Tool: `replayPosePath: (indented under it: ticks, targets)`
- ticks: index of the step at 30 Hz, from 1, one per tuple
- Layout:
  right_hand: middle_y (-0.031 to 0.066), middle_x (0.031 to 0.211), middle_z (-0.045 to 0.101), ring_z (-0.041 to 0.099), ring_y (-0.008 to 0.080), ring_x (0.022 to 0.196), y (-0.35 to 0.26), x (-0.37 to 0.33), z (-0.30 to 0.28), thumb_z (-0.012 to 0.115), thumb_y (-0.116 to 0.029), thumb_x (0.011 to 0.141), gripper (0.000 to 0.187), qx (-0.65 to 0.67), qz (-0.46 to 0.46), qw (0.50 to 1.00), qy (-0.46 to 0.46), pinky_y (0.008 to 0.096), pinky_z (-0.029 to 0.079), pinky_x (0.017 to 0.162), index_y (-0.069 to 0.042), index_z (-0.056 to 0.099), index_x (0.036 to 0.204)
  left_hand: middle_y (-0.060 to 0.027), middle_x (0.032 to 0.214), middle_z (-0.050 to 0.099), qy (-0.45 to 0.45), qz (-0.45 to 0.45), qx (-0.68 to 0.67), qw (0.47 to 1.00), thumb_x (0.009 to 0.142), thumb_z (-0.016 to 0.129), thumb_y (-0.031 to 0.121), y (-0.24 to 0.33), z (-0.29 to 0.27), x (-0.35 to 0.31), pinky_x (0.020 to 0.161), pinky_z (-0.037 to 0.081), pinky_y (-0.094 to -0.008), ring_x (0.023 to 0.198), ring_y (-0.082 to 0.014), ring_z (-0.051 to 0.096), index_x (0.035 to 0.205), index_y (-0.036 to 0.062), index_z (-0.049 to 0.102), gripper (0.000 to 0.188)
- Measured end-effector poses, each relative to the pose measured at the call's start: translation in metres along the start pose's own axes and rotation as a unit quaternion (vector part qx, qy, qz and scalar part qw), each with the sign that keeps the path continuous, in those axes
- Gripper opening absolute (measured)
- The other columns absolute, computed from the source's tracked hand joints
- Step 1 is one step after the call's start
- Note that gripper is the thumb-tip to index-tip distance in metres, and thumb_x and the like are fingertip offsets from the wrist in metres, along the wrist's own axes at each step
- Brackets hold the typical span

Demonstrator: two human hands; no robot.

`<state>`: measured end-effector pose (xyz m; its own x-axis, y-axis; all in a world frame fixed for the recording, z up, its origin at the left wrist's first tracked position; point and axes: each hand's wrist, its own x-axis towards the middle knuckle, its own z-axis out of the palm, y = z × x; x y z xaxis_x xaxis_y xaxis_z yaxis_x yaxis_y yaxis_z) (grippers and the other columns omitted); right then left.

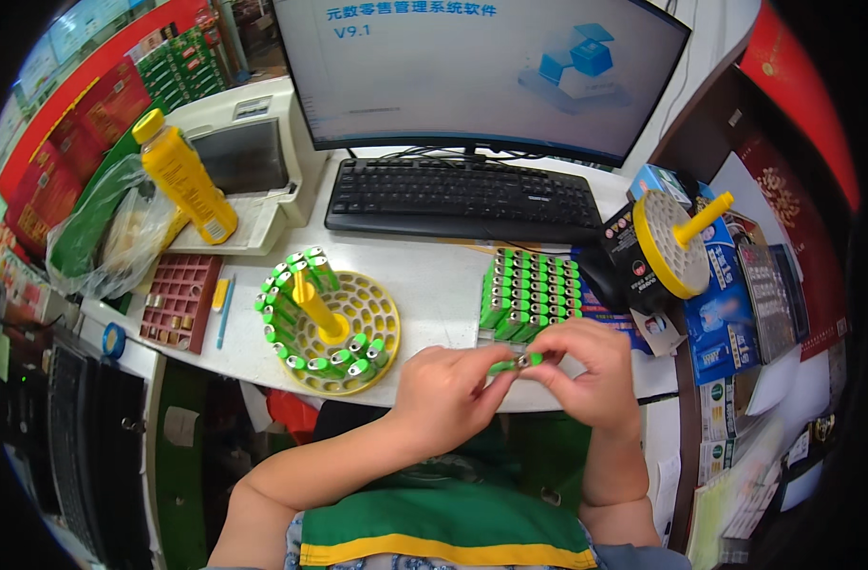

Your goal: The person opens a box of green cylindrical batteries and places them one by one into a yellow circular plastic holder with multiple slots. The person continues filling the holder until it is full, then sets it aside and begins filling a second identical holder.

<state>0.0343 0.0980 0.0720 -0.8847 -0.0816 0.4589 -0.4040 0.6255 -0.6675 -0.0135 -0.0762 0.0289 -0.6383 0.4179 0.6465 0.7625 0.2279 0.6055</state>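
Just above the desk's front edge, my left hand (448, 394) and my right hand (591, 375) meet, fingertips pinched on a small green lighter (503, 367) with a metal top. Whether they share one lighter or hold one each, I cannot tell. To the left stands a round yellow rack (382, 309) full of holes, with an upright handle (312, 304). Green lighters (280, 313) stand in its holes along the left and front; holes on the right side hold none. Right behind my hands, a block of upright green lighters (532, 290) sits in tight rows.
A monitor (472, 85) and black keyboard (458, 199) stand behind. A second yellow rack (657, 242) lies tilted against boxes at right. At left are a yellow bottle (189, 180), a printer (254, 161) and a compartment tray (179, 299) with coins. A mouse (597, 277) lies beside the lighter block.
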Motion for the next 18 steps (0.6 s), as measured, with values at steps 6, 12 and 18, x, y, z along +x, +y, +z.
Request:
replayPosePath:
  ticks: [6, 12, 18]
  targets:
    - [0.0096, 0.083, 0.066, 0.063, 0.0256, 0.075, -0.014, 0.013, 0.062, 0.073, -0.007, 0.073, 0.021, 0.058, -0.125, 0.985, -0.105, 0.0332, 0.050, 0.065, -0.004, 0.066, 0.092, 0.0010, 0.050, 0.051, 0.003, -0.096, 0.062, 0.993, 0.070, 0.076, 0.009, -0.011, -0.057, -0.058, 0.044, 0.036, -0.0300, 0.044, -0.0172, 0.052, 0.090, 0.0112, 0.068, 0.021]
    - [0.0064, 0.084, 0.064, 0.060, 0.0242, 0.075, -0.037, 0.031, 0.107, 0.075, -0.006, 0.067, 0.023, 0.045, -0.216, 0.973, -0.071, 0.0318, 0.050, 0.063, -0.005, 0.067, 0.088, 0.0000, 0.051, 0.051, 0.040, -0.112, 0.131, 0.984, 0.069, 0.075, 0.005, -0.020, -0.097, -0.079, 0.047, 0.037, -0.0305, 0.046, -0.0178, 0.052, 0.092, 0.0078, 0.068, 0.025]
    - [0.0048, 0.081, 0.060, 0.057, 0.0227, 0.072, -0.037, 0.040, 0.124, 0.079, -0.009, 0.062, 0.025, 0.008, -0.232, 0.972, -0.046, 0.0317, 0.049, 0.059, -0.006, 0.069, 0.085, -0.0012, 0.052, 0.053, 0.063, -0.125, 0.150, 0.979, 0.069, 0.074, 0.004, -0.034, -0.103, -0.081, 0.049, 0.038, -0.0301, 0.046, -0.0184, 0.053, 0.090, 0.0069, 0.068, 0.023]
